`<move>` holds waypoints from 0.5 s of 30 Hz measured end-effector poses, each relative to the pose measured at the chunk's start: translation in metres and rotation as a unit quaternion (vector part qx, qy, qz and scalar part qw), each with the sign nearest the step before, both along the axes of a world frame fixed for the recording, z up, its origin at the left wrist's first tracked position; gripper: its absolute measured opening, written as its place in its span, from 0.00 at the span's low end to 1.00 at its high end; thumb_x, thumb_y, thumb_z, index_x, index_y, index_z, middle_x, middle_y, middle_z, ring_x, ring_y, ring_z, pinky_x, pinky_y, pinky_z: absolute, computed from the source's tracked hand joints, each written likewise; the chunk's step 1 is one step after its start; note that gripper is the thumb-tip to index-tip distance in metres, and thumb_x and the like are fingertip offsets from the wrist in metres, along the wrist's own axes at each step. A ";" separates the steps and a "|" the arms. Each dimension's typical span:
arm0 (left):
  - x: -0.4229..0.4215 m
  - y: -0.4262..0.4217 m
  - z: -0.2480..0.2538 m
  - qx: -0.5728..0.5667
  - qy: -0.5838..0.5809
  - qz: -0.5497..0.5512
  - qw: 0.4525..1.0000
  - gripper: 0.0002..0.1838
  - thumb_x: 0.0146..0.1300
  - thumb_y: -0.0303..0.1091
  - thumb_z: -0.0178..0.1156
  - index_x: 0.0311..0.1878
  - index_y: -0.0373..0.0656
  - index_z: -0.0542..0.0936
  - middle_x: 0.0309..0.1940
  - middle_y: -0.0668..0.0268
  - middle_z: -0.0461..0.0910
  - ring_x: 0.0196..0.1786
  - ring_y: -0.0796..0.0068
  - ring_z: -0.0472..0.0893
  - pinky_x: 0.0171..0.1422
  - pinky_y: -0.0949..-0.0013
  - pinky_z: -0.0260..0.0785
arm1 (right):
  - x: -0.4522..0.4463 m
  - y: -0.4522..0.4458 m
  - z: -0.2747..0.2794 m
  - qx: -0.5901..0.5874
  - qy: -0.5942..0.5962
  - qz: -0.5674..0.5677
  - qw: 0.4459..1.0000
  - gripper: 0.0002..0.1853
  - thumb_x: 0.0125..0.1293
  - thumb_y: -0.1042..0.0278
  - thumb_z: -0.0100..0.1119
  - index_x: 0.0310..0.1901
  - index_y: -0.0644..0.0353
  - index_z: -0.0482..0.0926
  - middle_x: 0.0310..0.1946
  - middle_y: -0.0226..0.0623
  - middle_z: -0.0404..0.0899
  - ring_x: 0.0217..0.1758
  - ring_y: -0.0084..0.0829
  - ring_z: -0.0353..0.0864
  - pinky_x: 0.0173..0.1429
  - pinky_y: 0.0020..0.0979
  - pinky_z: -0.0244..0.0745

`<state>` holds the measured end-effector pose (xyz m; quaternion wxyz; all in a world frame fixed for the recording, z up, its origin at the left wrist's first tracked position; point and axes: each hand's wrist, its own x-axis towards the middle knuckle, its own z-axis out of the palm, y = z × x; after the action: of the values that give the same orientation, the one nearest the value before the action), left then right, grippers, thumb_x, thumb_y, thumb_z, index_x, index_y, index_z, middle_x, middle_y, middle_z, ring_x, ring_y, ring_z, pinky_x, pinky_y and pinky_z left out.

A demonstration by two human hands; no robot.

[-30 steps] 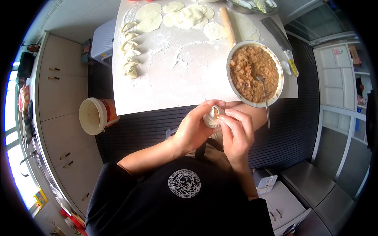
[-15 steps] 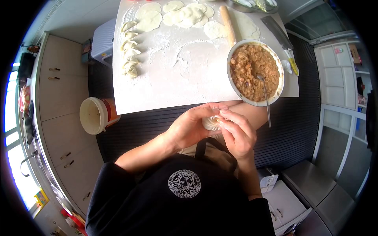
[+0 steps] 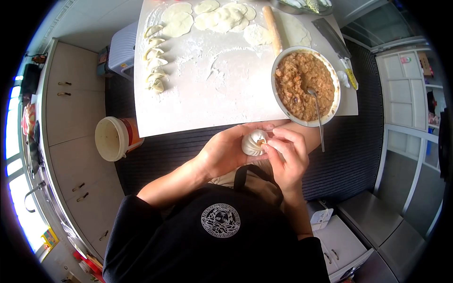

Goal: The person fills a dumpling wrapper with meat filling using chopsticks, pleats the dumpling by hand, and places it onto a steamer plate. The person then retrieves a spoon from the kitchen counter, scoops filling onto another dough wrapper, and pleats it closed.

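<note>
A pleated round dumpling (image 3: 251, 144), with a bit of brown filling showing at its opening, rests in my left hand (image 3: 223, 153), whose fingers curl around it. My right hand (image 3: 289, 158) pinches the dumpling's edge on the right side with thumb and fingertips. Both hands are in front of the table's near edge, over my lap. Close by to the upper right, a white bowl (image 3: 338, 98) holds brown minced filling (image 3: 302, 80) with a metal spoon (image 3: 318, 111) stuck in it, its handle hanging over the rim.
Folded dumplings (image 3: 155, 63) line the left of the floured white table (image 3: 207, 101). Flat dough wrappers (image 3: 226, 19), a rolling pin (image 3: 272, 29) and a large knife (image 3: 332, 37) lie toward the far side. A white bucket (image 3: 111, 137) stands on the floor at left.
My right fingers have shifted slightly away to the right, and more of the pleated dumpling's top shows. The left hand still cradles it.
</note>
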<state>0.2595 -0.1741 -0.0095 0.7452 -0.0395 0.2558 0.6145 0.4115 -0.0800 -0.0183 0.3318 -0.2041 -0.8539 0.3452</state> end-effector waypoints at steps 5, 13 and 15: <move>-0.003 0.002 0.009 0.002 0.016 -0.027 1.000 0.25 0.75 0.43 0.40 0.67 0.36 0.64 0.60 0.56 0.70 0.62 0.63 0.72 0.68 0.56 0.66 | -0.001 0.000 -0.001 0.027 -0.011 0.009 1.000 0.09 0.54 0.80 0.68 0.37 0.65 0.80 0.44 0.39 0.78 0.44 0.37 0.80 0.45 0.33 0.78; -0.017 0.000 0.000 -0.007 0.021 -0.114 0.993 0.31 0.75 0.56 0.36 0.66 0.38 0.64 0.58 0.56 0.72 0.62 0.63 0.73 0.66 0.51 0.67 | 0.000 0.007 0.004 0.053 0.008 0.106 0.993 0.06 0.54 0.82 0.67 0.33 0.67 0.80 0.49 0.41 0.81 0.46 0.38 0.83 0.47 0.32 0.80; -0.018 0.001 -0.003 -0.010 0.032 -0.130 0.991 0.33 0.74 0.59 0.36 0.66 0.38 0.64 0.57 0.57 0.72 0.61 0.64 0.73 0.65 0.52 0.69 | 0.000 0.006 0.005 0.039 0.014 0.096 0.994 0.07 0.54 0.81 0.67 0.35 0.67 0.80 0.46 0.41 0.81 0.44 0.37 0.83 0.46 0.32 0.81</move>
<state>0.2415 -0.1733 -0.0120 0.8097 0.0059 0.2887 0.5109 0.4118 -0.0744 -0.0134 0.3165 -0.1030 -0.8779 0.3444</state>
